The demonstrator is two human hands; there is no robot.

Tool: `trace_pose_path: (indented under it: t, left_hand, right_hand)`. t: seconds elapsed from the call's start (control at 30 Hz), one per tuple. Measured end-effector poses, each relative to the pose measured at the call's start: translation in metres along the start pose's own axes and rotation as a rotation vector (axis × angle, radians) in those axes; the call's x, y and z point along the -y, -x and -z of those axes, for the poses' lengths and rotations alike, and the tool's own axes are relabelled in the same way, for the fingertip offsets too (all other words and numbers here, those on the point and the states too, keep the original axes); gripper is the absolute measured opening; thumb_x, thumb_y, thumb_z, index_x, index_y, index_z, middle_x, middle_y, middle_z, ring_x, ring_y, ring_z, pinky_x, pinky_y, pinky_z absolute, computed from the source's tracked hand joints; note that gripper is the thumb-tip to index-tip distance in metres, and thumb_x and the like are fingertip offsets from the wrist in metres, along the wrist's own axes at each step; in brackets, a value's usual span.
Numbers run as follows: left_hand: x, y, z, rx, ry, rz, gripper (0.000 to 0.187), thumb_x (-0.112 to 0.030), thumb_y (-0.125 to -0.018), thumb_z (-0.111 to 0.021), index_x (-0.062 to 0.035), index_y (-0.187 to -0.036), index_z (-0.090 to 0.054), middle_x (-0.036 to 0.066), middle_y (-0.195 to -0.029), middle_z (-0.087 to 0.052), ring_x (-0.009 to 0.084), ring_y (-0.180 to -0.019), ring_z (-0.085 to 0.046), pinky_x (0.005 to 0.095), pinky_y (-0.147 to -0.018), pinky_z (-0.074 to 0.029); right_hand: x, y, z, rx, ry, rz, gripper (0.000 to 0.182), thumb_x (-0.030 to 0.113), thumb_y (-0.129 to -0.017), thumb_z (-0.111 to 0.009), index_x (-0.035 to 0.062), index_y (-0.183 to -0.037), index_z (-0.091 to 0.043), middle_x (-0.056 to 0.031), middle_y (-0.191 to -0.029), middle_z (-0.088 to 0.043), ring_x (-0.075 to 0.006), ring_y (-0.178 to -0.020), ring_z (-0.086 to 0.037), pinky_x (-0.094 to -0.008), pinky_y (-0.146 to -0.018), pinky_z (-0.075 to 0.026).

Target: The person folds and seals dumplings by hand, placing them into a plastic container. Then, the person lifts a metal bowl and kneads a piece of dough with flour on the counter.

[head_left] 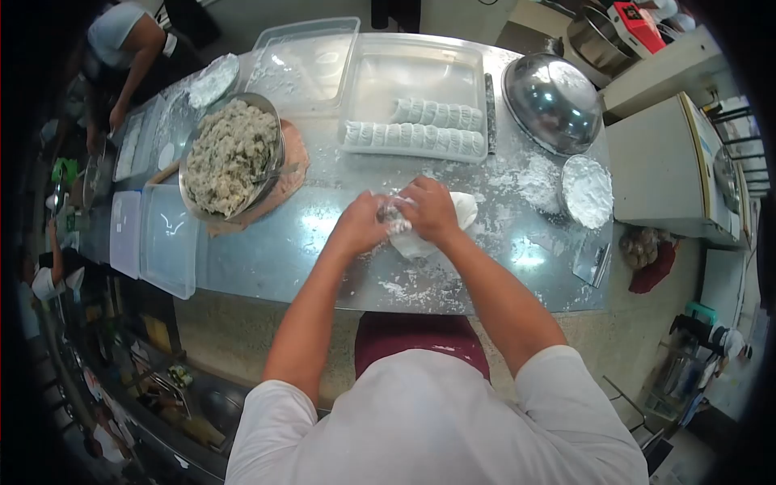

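My left hand (362,224) and my right hand (430,208) meet over the near middle of the steel table, fingers bent around a small filled dumpling (394,218). Some grey-white filling shows between the fingertips. Beneath and beside my right hand lies soft white dough (465,208), its lower part spread toward me. Beyond my hands, a clear plastic tray (380,81) holds two rows of white pleated dumplings (412,137). To the left, a big metal bowl (280,149) is heaped with lumpy grey-white filling (230,153).
White flour fills a bowl (587,192) at right, near an overturned steel bowl (554,101). Clear containers (170,242) stand at left. A metal scraper (592,263) lies by the right edge. Another person (129,48) works at the far left.
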State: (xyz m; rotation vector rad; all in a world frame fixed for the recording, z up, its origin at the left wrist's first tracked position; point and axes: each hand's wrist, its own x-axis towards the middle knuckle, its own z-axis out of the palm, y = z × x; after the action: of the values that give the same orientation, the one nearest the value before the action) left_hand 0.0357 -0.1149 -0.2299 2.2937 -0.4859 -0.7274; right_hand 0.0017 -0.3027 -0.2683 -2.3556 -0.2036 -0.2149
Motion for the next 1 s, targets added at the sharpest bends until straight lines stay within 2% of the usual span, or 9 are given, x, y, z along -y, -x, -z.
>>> trace_pose_path:
  t: [0.13, 0.23, 0.3, 0.4, 0.57, 0.77, 0.87, 0.93, 1.0]
  left_hand:
    - [-0.006, -0.024, 0.005, -0.039, -0.078, -0.169, 0.076, -0.040, -0.076, -0.085, -0.0057, -0.138, -0.058, 0.019, -0.118, -0.063, 0.0373, -0.116, -0.061, 0.0443, -0.096, -0.049]
    - [-0.016, -0.031, -0.006, 0.217, -0.077, -0.145, 0.077, -0.033, -0.074, -0.087, -0.0074, -0.140, -0.056, 0.018, -0.121, -0.064, 0.0386, -0.116, -0.061, 0.0461, -0.097, -0.048]
    - [-0.004, -0.034, -0.031, 0.073, -0.151, -0.250, 0.068, -0.022, -0.076, -0.084, -0.0064, -0.136, -0.057, 0.019, -0.123, -0.064, 0.0408, -0.116, -0.061, 0.0453, -0.098, -0.049]
    - [-0.021, -0.018, -0.043, -0.005, 0.040, 0.040, 0.057, -0.013, -0.078, -0.080, -0.0036, -0.130, -0.057, 0.019, -0.124, -0.064, 0.0408, -0.118, -0.061, 0.0429, -0.099, -0.050]
    - [-0.018, 0.052, -0.098, -0.237, 0.413, -0.058, 0.050, -0.012, -0.081, -0.075, 0.0007, -0.126, -0.057, 0.026, -0.120, -0.063, 0.0427, -0.115, -0.061, 0.0464, -0.097, -0.049]
    - [-0.007, 0.065, -0.072, -0.185, 0.281, 0.084, 0.077, -0.023, -0.077, -0.084, 0.0027, -0.141, -0.051, 0.025, -0.121, -0.063, 0.0353, -0.113, -0.064, 0.0424, -0.091, -0.053]
    - [0.006, 0.031, -0.070, -0.441, 0.056, -0.046, 0.074, -0.028, -0.077, -0.083, -0.0007, -0.138, -0.052, 0.026, -0.116, -0.067, 0.0403, -0.108, -0.066, 0.0466, -0.087, -0.054]
    - [-0.019, 0.030, -0.040, -0.183, 0.073, 0.219, 0.068, -0.023, -0.079, -0.081, -0.0026, -0.137, -0.051, 0.027, -0.110, -0.069, 0.0470, -0.105, -0.065, 0.0522, -0.090, -0.053]
    - [-0.018, 0.033, -0.051, -0.148, 0.087, 0.181, 0.067, -0.022, -0.080, -0.080, -0.0025, -0.136, -0.050, 0.027, -0.107, -0.069, 0.0479, -0.102, -0.066, 0.0531, -0.089, -0.053]
  right_hand:
    - [-0.045, 0.027, 0.070, -0.295, -0.239, -0.084, 0.023, 0.015, -0.095, -0.059, 0.0017, -0.111, -0.071, -0.0174, -0.113, -0.066, -0.0344, -0.104, -0.062, -0.0431, -0.095, -0.049]
    - [-0.077, 0.060, 0.062, -0.223, 0.809, -0.193, 0.048, 0.034, -0.099, -0.057, 0.0024, -0.135, -0.058, -0.0225, -0.138, -0.058, -0.0381, -0.134, -0.050, -0.0504, -0.115, -0.030]
    - [-0.057, 0.053, 0.033, -0.056, 0.454, -0.128, 0.056, 0.041, -0.100, -0.056, 0.0007, -0.138, -0.055, -0.0246, -0.144, -0.054, -0.0387, -0.143, -0.040, -0.0526, -0.121, -0.019]
    - [-0.030, 0.036, 0.005, -0.097, 0.020, -0.082, 0.048, 0.037, -0.100, -0.058, 0.0018, -0.133, -0.059, -0.0215, -0.138, -0.058, -0.0383, -0.137, -0.047, -0.0531, -0.118, -0.026]
    - [0.058, 0.058, 0.038, 0.162, -0.387, -0.368, 0.027, 0.025, -0.088, -0.071, 0.0082, -0.109, -0.068, -0.0127, -0.119, -0.065, -0.0352, -0.118, -0.056, -0.0482, -0.105, -0.039]
    - [0.021, 0.035, -0.007, -0.039, 0.368, 0.048, 0.022, 0.021, -0.078, -0.072, 0.0103, -0.096, -0.070, -0.0092, -0.109, -0.067, -0.0289, -0.109, -0.058, -0.0441, -0.096, -0.042]
    - [0.015, -0.004, -0.007, -0.120, 0.273, 0.187, 0.018, 0.021, -0.078, -0.073, 0.0098, -0.093, -0.070, -0.0097, -0.106, -0.066, -0.0307, -0.103, -0.059, -0.0453, -0.092, -0.043]
    - [0.012, -0.001, -0.003, -0.013, 0.183, 0.096, 0.018, 0.021, -0.078, -0.073, 0.0098, -0.092, -0.070, -0.0093, -0.101, -0.065, -0.0313, -0.099, -0.060, -0.0459, -0.089, -0.044]
    - [0.016, 0.013, 0.006, 0.107, 0.083, 0.001, 0.018, 0.021, -0.078, -0.072, 0.0098, -0.091, -0.070, -0.0088, -0.096, -0.064, -0.0318, -0.095, -0.060, -0.0466, -0.086, -0.044]
